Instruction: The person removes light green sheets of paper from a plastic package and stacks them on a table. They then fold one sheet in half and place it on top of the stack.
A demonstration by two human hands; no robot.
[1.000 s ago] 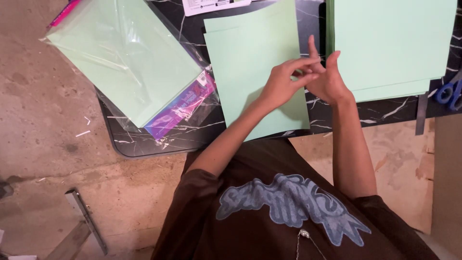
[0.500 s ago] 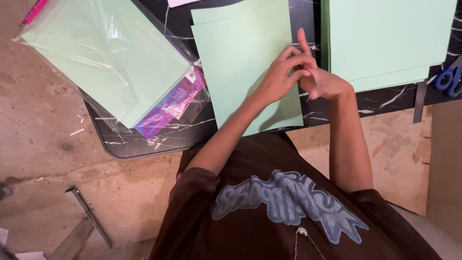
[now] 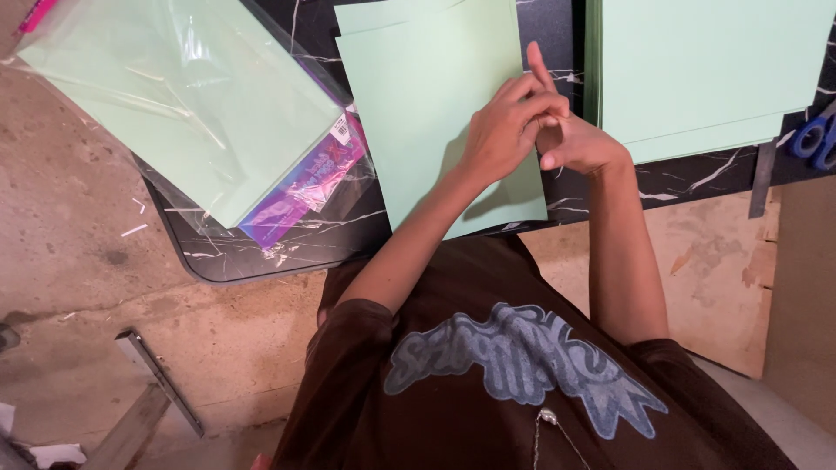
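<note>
Head view: left hand [image 3: 503, 130] and right hand [image 3: 582, 144] (fingers interlaced, grip unclear) over smooth green paper sheet [image 3: 431, 104].

left hand [image 3: 503, 132] over right hand [image 3: 579, 144]

Hidden and cut-off parts

The left hand [image 3: 505, 130] covers the right hand's [image 3: 579, 144] fingers; the scissors [image 3: 814, 139] and green paper stack [image 3: 705, 70] run off the frame's edge.

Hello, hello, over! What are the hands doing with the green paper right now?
Left hand and right hand pressed together, fingers meeting at the right edge of the green sheet. Whether they pinch it: cannot tell. Green paper stack lies right, bagged paper left.
</note>
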